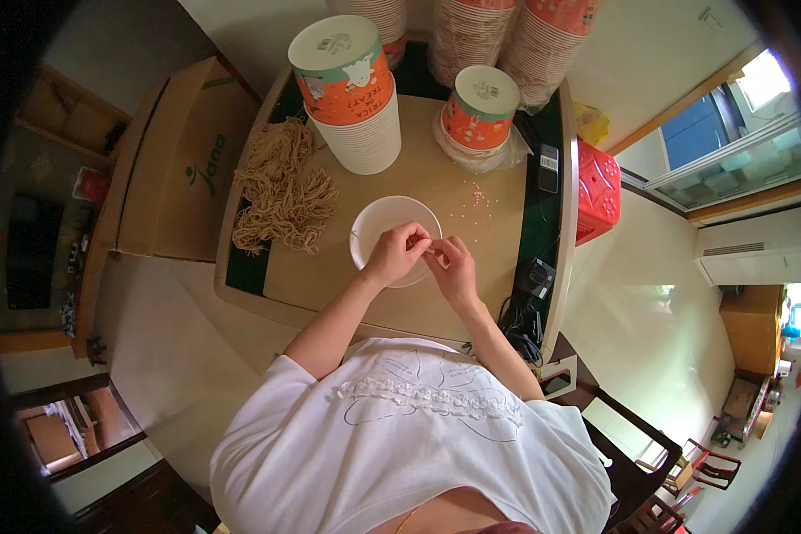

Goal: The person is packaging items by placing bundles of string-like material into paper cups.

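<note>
My left hand [396, 254] and my right hand [452, 267] meet over a white bowl [376, 219] on a light wooden table [472, 294]. The fingertips of both hands pinch together around something very small between them, perhaps a bead on a thin thread; it is too small to make out. A few tiny pink beads [477, 193] lie scattered on the table just beyond the bowl to the right. A heap of tan string bundles [285, 191] lies to the left of the bowl.
Stacks of orange and white paper cups [351, 93] [479, 111] stand at the table's far side, with more stacks [507, 36] behind. A cardboard box [191, 160] sits left, a red plastic stool [596, 191] right. A black remote [548, 168] and cables [529, 303] lie along the right edge.
</note>
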Available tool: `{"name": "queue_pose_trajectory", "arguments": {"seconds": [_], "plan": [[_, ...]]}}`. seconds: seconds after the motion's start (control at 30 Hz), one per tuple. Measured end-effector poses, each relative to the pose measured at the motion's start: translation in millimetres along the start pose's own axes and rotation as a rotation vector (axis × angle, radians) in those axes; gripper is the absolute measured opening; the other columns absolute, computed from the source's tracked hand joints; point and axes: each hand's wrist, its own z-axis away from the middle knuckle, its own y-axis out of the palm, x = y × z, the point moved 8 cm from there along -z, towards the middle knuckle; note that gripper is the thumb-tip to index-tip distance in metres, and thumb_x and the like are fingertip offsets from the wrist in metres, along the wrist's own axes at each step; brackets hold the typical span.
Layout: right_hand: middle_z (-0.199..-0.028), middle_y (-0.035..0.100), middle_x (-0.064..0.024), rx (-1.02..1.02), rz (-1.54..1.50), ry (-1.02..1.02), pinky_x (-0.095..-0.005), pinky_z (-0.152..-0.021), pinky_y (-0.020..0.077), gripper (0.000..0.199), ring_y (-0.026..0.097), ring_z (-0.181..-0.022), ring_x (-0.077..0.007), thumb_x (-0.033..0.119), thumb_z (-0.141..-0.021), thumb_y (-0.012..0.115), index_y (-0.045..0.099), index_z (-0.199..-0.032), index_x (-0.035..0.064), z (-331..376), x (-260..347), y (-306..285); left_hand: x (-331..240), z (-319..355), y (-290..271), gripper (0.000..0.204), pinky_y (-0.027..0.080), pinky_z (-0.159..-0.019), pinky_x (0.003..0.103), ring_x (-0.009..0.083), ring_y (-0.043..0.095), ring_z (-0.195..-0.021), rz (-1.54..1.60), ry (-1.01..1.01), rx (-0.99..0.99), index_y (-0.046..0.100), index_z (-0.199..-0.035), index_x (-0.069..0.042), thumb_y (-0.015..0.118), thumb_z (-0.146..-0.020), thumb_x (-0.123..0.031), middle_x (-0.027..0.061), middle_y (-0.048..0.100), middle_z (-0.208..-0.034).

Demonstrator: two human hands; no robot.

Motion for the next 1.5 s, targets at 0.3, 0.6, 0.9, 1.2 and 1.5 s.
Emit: {"name": "queue_pose_trajectory", "arguments": {"seconds": [0.3,0.6,0.9,1.2,1.5], "plan": [[-0.065,0.053,-0.0097,-0.066,0.032,-0.075,-0.0342,-0.054,0.0413,0.008,0.052,-0.059,-0.0245,0.007,-0.075,0.068,0.062,-0.072,0.0033,2.4,2.3,0.2,-11.9,9.4,-2.0,0.006,0.046,-0.052,0.035,0.0259,0.061,-0.058,-0.142,0.084,-0.291,0.054,-0.083,-0.003,0.058,-0.084,-0.008,0.0126,0.059,-0.066],[-0.072,0.055,-0.0081,-0.115,-0.073,0.004,-0.0286,-0.057,0.0431,0.013,0.051,-0.061,-0.0185,0.003,-0.073,0.071,0.061,-0.082,0.0032,2.1,0.5,-8.1,-7.8,6.4,4.5,0.009,0.046,-0.052,0.033,0.0215,0.061,-0.058,0.013,-0.001,-0.195,0.054,-0.082,-0.002,0.059,-0.086,-0.009,0.0129,0.062,-0.069],[-0.079,0.056,-0.0095,-0.124,0.035,-0.162,-0.0309,-0.062,0.0459,0.012,0.055,-0.070,-0.0216,-0.001,-0.072,0.067,0.060,-0.080,0.0036,4.2,12.9,-16.5,-20.6,27.7,1.9,0.029,0.030,-0.045,0.026,0.0099,0.035,-0.047,0.113,0.053,-0.153,0.041,-0.105,-0.002,0.046,-0.079,0.009,0.0013,0.034,-0.055],[-0.078,0.058,-0.0099,-0.103,-0.046,-0.050,-0.0303,-0.064,0.0471,0.011,0.058,-0.071,-0.0213,-0.003,-0.075,0.064,0.059,-0.083,0.0025,12.3,-6.6,-23.7,-16.8,73.4,-7.8,0.027,0.026,-0.045,0.021,0.0034,0.031,-0.050,0.447,-0.097,-0.142,0.040,-0.106,-0.003,0.047,-0.082,0.006,-0.0033,0.033,-0.057],[-0.077,0.060,-0.0099,0.056,-0.120,0.041,-0.0287,-0.064,0.0485,0.009,0.059,-0.070,-0.0190,-0.002,-0.076,0.064,0.059,-0.083,0.0023,15.7,-17.0,-10.8,-17.3,83.9,12.0,0.015,0.043,-0.060,0.023,0.0070,0.054,-0.066,0.128,-0.214,0.158,0.064,-0.091,0.000,0.056,-0.089,-0.012,0.0042,0.064,-0.074]]}}
